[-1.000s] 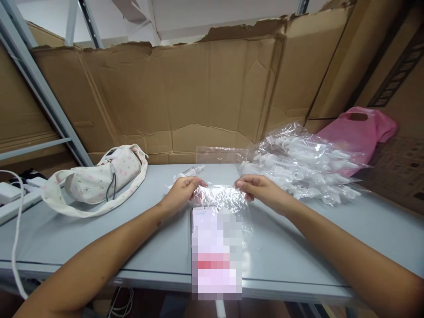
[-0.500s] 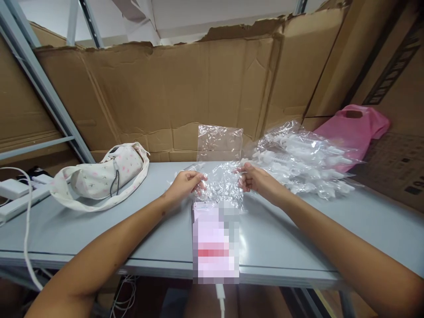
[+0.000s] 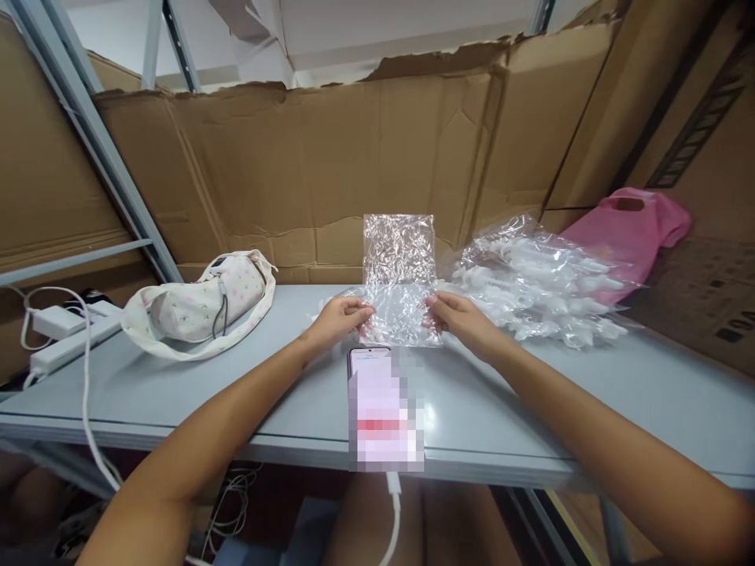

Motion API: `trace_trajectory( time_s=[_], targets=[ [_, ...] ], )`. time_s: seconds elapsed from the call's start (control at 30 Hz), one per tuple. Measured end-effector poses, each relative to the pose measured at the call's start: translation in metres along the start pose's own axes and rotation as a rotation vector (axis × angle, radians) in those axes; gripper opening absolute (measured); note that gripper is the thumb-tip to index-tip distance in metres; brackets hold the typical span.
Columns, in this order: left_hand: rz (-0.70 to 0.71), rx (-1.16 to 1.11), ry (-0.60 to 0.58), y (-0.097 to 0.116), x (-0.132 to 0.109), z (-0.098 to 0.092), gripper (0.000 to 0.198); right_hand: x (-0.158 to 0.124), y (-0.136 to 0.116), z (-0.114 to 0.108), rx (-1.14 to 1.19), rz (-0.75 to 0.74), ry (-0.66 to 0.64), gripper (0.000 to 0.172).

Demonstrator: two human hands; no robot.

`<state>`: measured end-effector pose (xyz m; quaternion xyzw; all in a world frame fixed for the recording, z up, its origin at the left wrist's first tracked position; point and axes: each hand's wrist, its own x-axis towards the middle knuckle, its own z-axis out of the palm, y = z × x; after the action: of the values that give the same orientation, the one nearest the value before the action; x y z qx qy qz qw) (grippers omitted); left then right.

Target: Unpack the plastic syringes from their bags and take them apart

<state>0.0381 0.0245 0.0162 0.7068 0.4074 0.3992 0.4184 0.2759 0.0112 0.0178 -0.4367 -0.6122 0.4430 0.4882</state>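
Note:
A clear plastic bag (image 3: pixel 399 255), wrinkled and shiny, stands up from the table between my hands. My left hand (image 3: pixel 345 316) pinches its left edge between thumb and fingers. At the opposite edge, my right hand (image 3: pixel 451 317) grips the bag the same way. The plastic is stretched fairly flat across the gap, its top reaching up in front of the cardboard. Just below the bag lies a phone (image 3: pixel 370 369) with a lit pinkish screen, partly blurred out. To the right of my right hand is a heap of clear bags with white items inside (image 3: pixel 543 283).
A grey table (image 3: pixel 495 409) carries everything. On its left are a white patterned pouch with a strap (image 3: pixel 206 303) and a white power strip (image 3: pixel 76 346). A pink plastic bag (image 3: pixel 619 236) lies behind the heap. Cardboard (image 3: pixel 283 173) walls the back. A white cable (image 3: pixel 394 503) runs from the phone.
The clear bag has been pulled straighter and flatter between my hands. Both hands stay at its edges. The camera view has shifted slightly.

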Motion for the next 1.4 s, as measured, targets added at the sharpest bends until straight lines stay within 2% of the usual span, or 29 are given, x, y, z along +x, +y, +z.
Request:
trace_trajectory(
  time_s=[0.07, 0.17, 0.33, 0.4, 0.47, 0.6, 0.7, 0.83, 0.97, 1.17, 1.27, 1.33, 1.4],
  targets=[
    [0.005, -0.011, 0.052, 0.001, 0.001, -0.002, 0.025, -0.001, -0.001, 0.001, 0.079, 0.038, -0.028, 0.041],
    [-0.009, -0.052, 0.11, 0.002, 0.004, -0.004, 0.024, -0.006, -0.004, 0.002, 0.177, 0.076, -0.153, 0.049],
    [0.011, -0.102, 0.137, 0.001, 0.005, -0.002, 0.022, -0.017, -0.007, 0.007, 0.171, 0.131, -0.326, 0.092],
    [0.023, -0.102, 0.145, 0.002, 0.004, -0.001, 0.021, -0.02, -0.008, 0.01, 0.15, 0.135, -0.334, 0.1],
    [0.025, -0.103, 0.153, 0.003, 0.003, -0.001, 0.021, -0.021, -0.009, 0.014, 0.15, 0.108, -0.283, 0.091],
    [0.017, -0.124, 0.164, 0.005, 0.002, 0.002, 0.022, -0.019, -0.01, 0.021, 0.193, 0.061, -0.119, 0.04],
    [0.001, -0.19, 0.182, 0.008, 0.001, 0.006, 0.028, -0.016, -0.01, 0.026, 0.227, 0.042, -0.024, 0.02],
    [-0.045, -0.343, 0.155, 0.014, -0.003, 0.009, 0.047, -0.01, -0.01, 0.031, 0.275, 0.026, 0.056, 0.017],
    [-0.047, -0.353, 0.103, 0.021, -0.005, 0.01, 0.057, -0.004, -0.011, 0.037, 0.277, 0.002, 0.102, 0.018],
    [-0.061, -0.347, 0.165, 0.029, 0.006, 0.017, 0.067, 0.007, -0.016, 0.042, 0.284, -0.003, 0.159, 0.018],
    [-0.034, -0.322, 0.151, 0.03, 0.007, 0.023, 0.086, 0.01, -0.015, 0.044, 0.314, -0.002, 0.217, 0.018],
    [-0.021, -0.283, 0.183, 0.028, 0.004, 0.028, 0.096, 0.009, -0.013, 0.046, 0.345, 0.003, 0.238, 0.018],
    [0.0, -0.273, 0.241, 0.024, 0.002, 0.031, 0.088, 0.007, -0.01, 0.046, 0.374, 0.01, 0.232, 0.016]
  ],
)
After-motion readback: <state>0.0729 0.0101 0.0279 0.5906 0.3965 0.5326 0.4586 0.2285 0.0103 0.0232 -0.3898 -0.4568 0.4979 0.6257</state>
